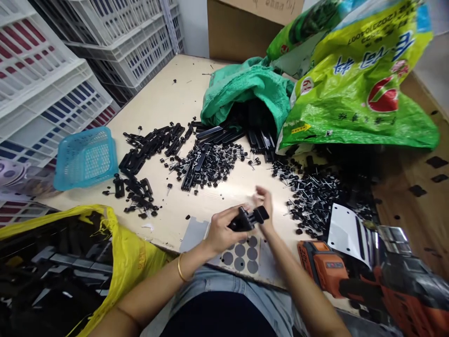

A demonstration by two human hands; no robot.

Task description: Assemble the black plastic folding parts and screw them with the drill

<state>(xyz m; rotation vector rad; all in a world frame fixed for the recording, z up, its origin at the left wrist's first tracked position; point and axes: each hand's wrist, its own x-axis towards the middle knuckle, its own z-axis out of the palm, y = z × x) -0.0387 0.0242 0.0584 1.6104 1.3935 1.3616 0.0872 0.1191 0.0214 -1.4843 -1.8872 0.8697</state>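
My left hand (222,230), with a gold bangle on the wrist, is closed around a black plastic clamp-like part (248,219) just above the table's front edge. The part has a short cylinder and a flat square pad on its right end. My right hand (265,206) is just behind that pad, its fingers smeared by motion, so I cannot see whether they grip anything. Below the hands lies a sheet with grey round stickers (240,250). Beyond them spreads a heap of black-headed screws (217,164), with several long black bars among them.
Small black parts (150,145) and a blue basket (87,157) are at left. A yellow sack (129,252) of black pieces stands front left. Green sack (242,84) and feed bag (365,93) stand behind. More screws (315,201) and an orange cordless drill (400,285) lie right.
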